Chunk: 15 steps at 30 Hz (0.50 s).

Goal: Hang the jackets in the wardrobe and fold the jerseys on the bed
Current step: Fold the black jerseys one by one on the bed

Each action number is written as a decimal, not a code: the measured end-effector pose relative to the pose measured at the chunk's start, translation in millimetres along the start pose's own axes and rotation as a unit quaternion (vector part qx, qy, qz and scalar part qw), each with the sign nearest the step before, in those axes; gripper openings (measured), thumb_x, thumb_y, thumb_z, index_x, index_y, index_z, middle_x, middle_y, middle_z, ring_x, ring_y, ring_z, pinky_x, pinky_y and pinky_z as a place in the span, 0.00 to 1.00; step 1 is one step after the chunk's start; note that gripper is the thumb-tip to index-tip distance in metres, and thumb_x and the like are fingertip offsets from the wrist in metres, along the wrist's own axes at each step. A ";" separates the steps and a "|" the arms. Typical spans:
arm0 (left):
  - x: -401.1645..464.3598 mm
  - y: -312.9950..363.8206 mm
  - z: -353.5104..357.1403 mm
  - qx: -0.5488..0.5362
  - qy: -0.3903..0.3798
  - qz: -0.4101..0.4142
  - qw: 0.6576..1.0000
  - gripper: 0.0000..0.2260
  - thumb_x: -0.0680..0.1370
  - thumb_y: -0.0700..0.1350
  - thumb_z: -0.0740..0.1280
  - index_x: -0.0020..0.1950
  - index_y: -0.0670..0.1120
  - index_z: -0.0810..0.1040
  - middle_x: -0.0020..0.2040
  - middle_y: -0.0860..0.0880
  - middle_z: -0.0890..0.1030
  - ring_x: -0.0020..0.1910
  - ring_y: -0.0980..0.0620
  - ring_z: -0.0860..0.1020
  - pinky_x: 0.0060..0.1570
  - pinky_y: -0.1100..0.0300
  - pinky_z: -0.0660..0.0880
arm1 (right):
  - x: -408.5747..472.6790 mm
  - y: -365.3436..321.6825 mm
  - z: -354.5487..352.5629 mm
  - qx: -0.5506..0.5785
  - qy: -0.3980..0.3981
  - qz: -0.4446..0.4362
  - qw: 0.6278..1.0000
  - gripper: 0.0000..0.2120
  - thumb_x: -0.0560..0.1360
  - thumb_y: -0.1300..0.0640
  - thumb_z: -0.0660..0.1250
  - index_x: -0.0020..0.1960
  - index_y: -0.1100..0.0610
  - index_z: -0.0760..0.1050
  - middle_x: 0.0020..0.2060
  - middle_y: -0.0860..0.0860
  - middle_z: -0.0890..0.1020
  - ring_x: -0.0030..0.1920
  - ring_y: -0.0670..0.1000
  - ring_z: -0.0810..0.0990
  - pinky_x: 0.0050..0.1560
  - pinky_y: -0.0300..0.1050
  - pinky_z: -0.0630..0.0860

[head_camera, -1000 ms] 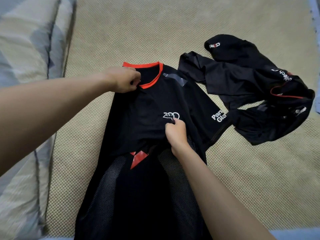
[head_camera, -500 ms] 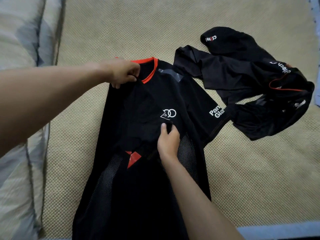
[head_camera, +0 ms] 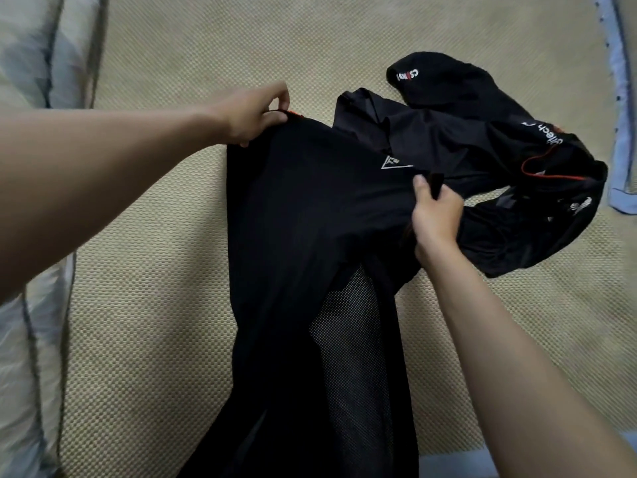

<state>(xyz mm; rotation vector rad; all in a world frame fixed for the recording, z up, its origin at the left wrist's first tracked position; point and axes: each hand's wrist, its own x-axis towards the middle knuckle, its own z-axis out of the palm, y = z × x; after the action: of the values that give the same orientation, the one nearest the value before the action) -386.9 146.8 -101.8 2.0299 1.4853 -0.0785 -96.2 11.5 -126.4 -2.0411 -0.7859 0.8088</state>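
Note:
A black jersey (head_camera: 303, 215) with mesh panels lies lengthwise on the woven bed mat (head_camera: 155, 270). It shows a plain side with a small white triangle logo, and only a sliver of its orange collar shows. My left hand (head_camera: 251, 112) pinches the collar end at the top. My right hand (head_camera: 434, 215) grips a bunch of the fabric at the jersey's right edge, thumb on top. A second black garment (head_camera: 499, 160) with white lettering and orange piping lies crumpled right beside it, touching the held jersey.
A grey and cream patterned quilt (head_camera: 31, 81) runs along the left edge of the mat. A blue fabric edge (head_camera: 624, 132) borders the mat on the right, and the mat's near edge shows at bottom right.
The jersey's left half has been folded over to the right, hiding the front logos and orange collar. My right hand moved right and now grips the fabric instead of pressing on the chest.

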 end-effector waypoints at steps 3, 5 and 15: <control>15.5 15.4 9.7 -0.006 -0.006 0.008 1.000 0.06 0.84 0.57 0.58 0.55 0.56 0.67 0.37 0.43 0.83 0.35 0.44 0.80 0.41 0.50 0.77 | 18.4 13.8 -10.4 0.012 0.002 0.042 0.999 0.09 0.81 0.53 0.67 0.47 0.58 0.79 0.43 0.52 0.83 0.46 0.49 0.81 0.52 0.48 0.78; 22.4 22.1 13.3 0.006 -0.044 -0.007 0.999 0.08 0.83 0.57 0.60 0.56 0.55 0.69 0.37 0.43 0.82 0.34 0.44 0.81 0.35 0.53 0.76 | 24.1 28.1 -12.3 0.034 -0.009 0.098 0.995 0.10 0.82 0.53 0.65 0.53 0.60 0.80 0.52 0.56 0.85 0.55 0.54 0.83 0.61 0.51 0.79; 29.0 -8.7 -10.7 -0.023 -0.060 -0.110 0.992 0.06 0.81 0.40 0.68 0.57 0.42 0.80 0.56 0.43 0.81 0.33 0.47 0.80 0.20 0.65 0.75 | -8.3 51.9 -21.8 0.051 -0.111 0.083 0.989 0.10 0.75 0.59 0.74 0.55 0.60 0.82 0.51 0.55 0.87 0.53 0.55 0.87 0.62 0.57 0.81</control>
<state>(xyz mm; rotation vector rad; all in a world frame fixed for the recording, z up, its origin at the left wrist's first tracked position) -387.1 178.3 -108.3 1.7866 1.6136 -0.2498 -71.9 -30.0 -156.6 -1.9654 -0.6837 1.1624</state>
